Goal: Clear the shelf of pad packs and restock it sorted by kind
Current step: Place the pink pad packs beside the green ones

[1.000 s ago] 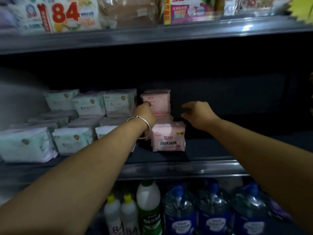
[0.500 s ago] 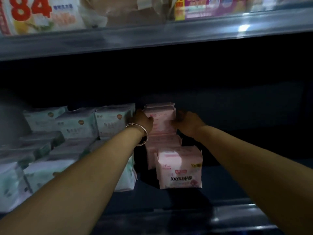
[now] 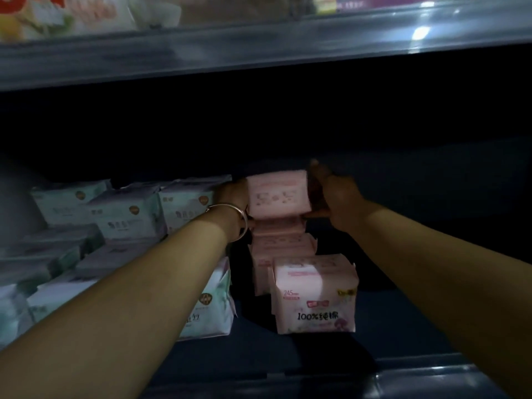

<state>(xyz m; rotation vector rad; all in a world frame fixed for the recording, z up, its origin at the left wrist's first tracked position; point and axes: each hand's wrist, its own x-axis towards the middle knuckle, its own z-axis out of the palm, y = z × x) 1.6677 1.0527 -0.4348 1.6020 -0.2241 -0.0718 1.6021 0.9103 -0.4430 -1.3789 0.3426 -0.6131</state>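
A pink pad pack (image 3: 277, 194) stands at the back of the dark shelf (image 3: 288, 361), on top of other pink packs. My left hand (image 3: 234, 198), with a bangle on the wrist, grips its left side. My right hand (image 3: 335, 197) grips its right side, fingers behind it. Below and in front lie more pink packs (image 3: 283, 249), and one pink pack (image 3: 313, 295) stands nearest me. Several pale green pad packs (image 3: 126, 214) fill the shelf's left half in rows.
The shelf above (image 3: 259, 53) hangs low over the hands and carries other blurred goods. To the right of the pink packs the shelf floor (image 3: 417, 312) is dark and bare. The shelf's front rail (image 3: 431, 381) runs along the bottom.
My right hand has come in from the right and taken the top pink pack's side; my left hand has closed on the other side. The camera has moved closer and lower.
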